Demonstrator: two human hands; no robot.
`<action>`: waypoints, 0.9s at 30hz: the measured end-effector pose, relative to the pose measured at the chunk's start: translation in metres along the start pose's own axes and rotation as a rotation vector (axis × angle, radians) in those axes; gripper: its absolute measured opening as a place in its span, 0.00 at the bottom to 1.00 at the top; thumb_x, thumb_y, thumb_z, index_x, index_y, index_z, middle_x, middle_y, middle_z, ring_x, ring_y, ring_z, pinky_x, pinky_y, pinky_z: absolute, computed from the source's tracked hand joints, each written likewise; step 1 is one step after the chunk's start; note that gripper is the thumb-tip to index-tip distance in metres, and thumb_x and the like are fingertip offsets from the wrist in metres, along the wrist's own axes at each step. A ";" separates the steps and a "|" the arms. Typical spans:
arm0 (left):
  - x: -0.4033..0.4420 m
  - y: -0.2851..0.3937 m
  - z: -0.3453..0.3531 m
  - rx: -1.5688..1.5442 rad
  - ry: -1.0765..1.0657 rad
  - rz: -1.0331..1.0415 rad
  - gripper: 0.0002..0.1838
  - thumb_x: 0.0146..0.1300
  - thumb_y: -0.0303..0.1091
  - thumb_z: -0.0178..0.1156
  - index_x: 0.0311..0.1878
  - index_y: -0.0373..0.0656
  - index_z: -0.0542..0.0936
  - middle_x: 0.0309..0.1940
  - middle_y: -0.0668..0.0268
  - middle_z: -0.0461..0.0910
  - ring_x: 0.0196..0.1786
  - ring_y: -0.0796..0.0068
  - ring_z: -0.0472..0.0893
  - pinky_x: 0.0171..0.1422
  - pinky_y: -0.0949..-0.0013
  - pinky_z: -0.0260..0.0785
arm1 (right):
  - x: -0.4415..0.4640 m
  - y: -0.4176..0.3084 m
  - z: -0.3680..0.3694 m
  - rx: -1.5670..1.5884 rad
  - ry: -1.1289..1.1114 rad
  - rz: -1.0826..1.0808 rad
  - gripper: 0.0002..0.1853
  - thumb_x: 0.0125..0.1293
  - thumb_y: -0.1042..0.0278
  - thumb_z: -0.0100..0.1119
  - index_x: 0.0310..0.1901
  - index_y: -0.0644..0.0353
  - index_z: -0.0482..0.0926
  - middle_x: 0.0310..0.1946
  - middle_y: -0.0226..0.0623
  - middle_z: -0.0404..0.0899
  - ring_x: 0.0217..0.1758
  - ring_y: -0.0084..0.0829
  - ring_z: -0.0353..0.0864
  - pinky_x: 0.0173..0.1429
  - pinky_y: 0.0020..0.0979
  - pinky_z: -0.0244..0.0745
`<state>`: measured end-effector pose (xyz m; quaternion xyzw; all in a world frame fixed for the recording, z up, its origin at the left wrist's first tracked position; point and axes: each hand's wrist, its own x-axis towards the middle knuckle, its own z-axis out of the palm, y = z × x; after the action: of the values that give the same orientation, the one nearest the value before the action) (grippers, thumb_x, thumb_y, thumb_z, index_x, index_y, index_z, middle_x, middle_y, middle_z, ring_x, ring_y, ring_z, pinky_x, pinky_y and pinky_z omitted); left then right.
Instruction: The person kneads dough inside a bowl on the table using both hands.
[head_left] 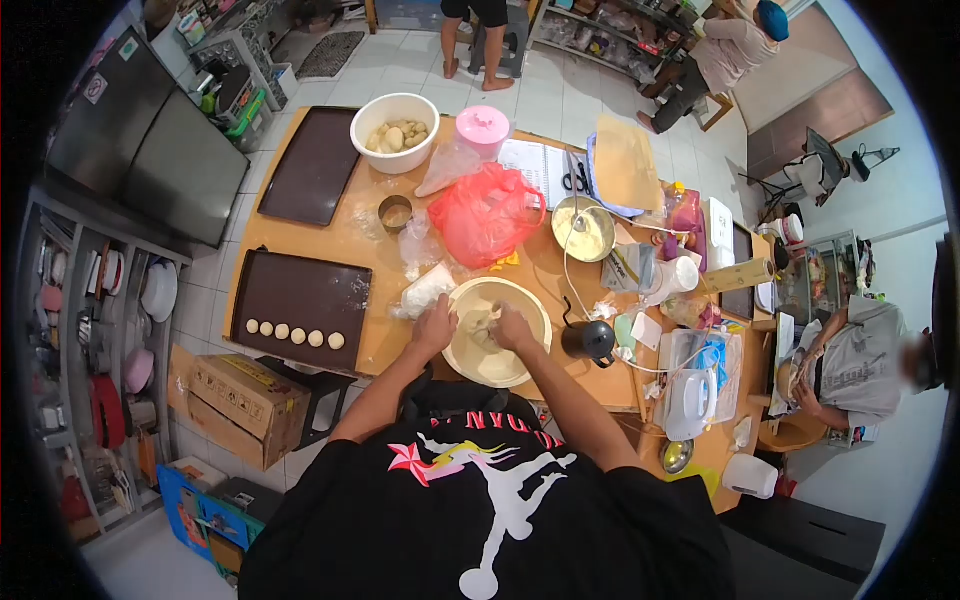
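A cream bowl [540, 352] stands at the table's front edge, with pale dough or batter [478, 338] inside. My right hand [512, 330] is down in the bowl, its fingers closed at the mixture; what they hold is too small to make out. At the bowl's left rim is my left hand [437, 325], fingers closed around the edge. Just behind that hand lies a white plastic bag [428, 290]. Left of the bowl, a dark tray [300, 290] carries a row of several small dough balls [283, 331].
Behind the bowl are a red plastic bag [488, 215], a white tub of dough pieces [365, 150] and a metal bowl [583, 262]. A black kettle [588, 341] stands close on the right. Another person [860, 355] is at the far right; two more are at the back.
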<state>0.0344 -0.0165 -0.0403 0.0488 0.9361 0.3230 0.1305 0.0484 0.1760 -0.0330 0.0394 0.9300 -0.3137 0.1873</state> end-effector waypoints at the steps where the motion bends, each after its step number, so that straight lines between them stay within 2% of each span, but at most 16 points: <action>1: 0.002 0.003 -0.003 -0.005 -0.015 -0.010 0.16 0.63 0.38 0.52 0.49 0.41 0.64 0.34 0.43 0.79 0.40 0.39 0.78 0.44 0.43 0.69 | -0.002 -0.003 0.005 -0.048 0.198 -0.003 0.13 0.53 0.67 0.58 0.40 0.61 0.78 0.37 0.50 0.81 0.40 0.49 0.81 0.46 0.44 0.75; 4: -0.002 0.006 -0.008 0.000 -0.063 -0.043 0.16 0.62 0.38 0.52 0.49 0.41 0.64 0.34 0.43 0.79 0.40 0.40 0.78 0.45 0.43 0.68 | 0.001 -0.010 0.008 -0.331 0.089 0.001 0.11 0.53 0.67 0.59 0.37 0.62 0.75 0.38 0.51 0.79 0.41 0.50 0.80 0.44 0.45 0.75; 7: 0.000 0.005 -0.009 0.021 -0.077 -0.040 0.16 0.62 0.38 0.53 0.49 0.41 0.65 0.35 0.44 0.79 0.41 0.41 0.78 0.45 0.43 0.68 | 0.003 -0.019 -0.001 -0.457 0.087 -0.030 0.11 0.54 0.68 0.58 0.38 0.62 0.75 0.45 0.54 0.76 0.43 0.50 0.80 0.45 0.47 0.75; 10: 0.001 0.005 -0.007 0.025 -0.067 -0.029 0.17 0.62 0.38 0.53 0.49 0.40 0.65 0.34 0.44 0.78 0.40 0.41 0.78 0.45 0.44 0.69 | 0.001 -0.017 -0.025 -0.385 0.118 -0.203 0.13 0.54 0.68 0.57 0.41 0.62 0.76 0.47 0.55 0.75 0.44 0.52 0.79 0.49 0.47 0.74; 13: 0.000 0.005 -0.007 0.037 -0.070 -0.030 0.17 0.62 0.39 0.53 0.50 0.41 0.65 0.34 0.43 0.78 0.41 0.41 0.78 0.45 0.44 0.69 | 0.014 0.010 -0.005 -0.331 -0.037 -0.471 0.21 0.54 0.66 0.60 0.51 0.58 0.75 0.55 0.55 0.71 0.55 0.52 0.74 0.60 0.45 0.69; 16: 0.002 0.005 -0.009 0.040 -0.086 -0.034 0.18 0.62 0.39 0.52 0.50 0.41 0.65 0.35 0.43 0.78 0.41 0.41 0.78 0.46 0.44 0.69 | 0.011 -0.001 0.000 -0.332 -0.189 -0.286 0.24 0.52 0.67 0.61 0.54 0.56 0.73 0.54 0.54 0.71 0.58 0.51 0.71 0.63 0.46 0.66; 19: -0.001 0.006 -0.011 0.050 -0.114 -0.051 0.18 0.62 0.40 0.52 0.51 0.41 0.65 0.34 0.43 0.78 0.41 0.41 0.78 0.46 0.44 0.69 | 0.016 -0.010 -0.013 -0.323 -0.398 -0.252 0.22 0.51 0.67 0.61 0.51 0.57 0.74 0.53 0.53 0.72 0.58 0.50 0.72 0.60 0.46 0.68; 21: 0.000 0.002 -0.005 0.041 -0.056 -0.019 0.18 0.62 0.40 0.52 0.51 0.41 0.65 0.34 0.43 0.79 0.41 0.40 0.79 0.46 0.44 0.69 | 0.008 -0.010 -0.017 -0.327 -0.294 -0.309 0.18 0.52 0.66 0.62 0.47 0.56 0.75 0.48 0.50 0.73 0.55 0.50 0.72 0.55 0.46 0.70; 25: 0.000 0.002 -0.006 0.035 -0.085 -0.031 0.18 0.63 0.40 0.52 0.51 0.42 0.65 0.34 0.42 0.78 0.41 0.40 0.79 0.45 0.43 0.69 | -0.022 -0.008 -0.022 -0.314 -0.080 -0.475 0.11 0.52 0.70 0.60 0.39 0.57 0.76 0.43 0.44 0.73 0.49 0.48 0.73 0.49 0.46 0.72; 27: -0.001 0.006 -0.009 0.037 -0.086 -0.058 0.18 0.63 0.40 0.52 0.51 0.42 0.65 0.34 0.42 0.78 0.41 0.40 0.78 0.45 0.43 0.69 | -0.041 -0.011 -0.025 -0.315 -0.016 -0.505 0.09 0.52 0.72 0.57 0.37 0.59 0.75 0.40 0.45 0.72 0.47 0.47 0.73 0.48 0.45 0.73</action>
<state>0.0331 -0.0166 -0.0296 0.0379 0.9364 0.2994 0.1790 0.0762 0.1845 0.0068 -0.2250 0.9462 -0.2026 0.1144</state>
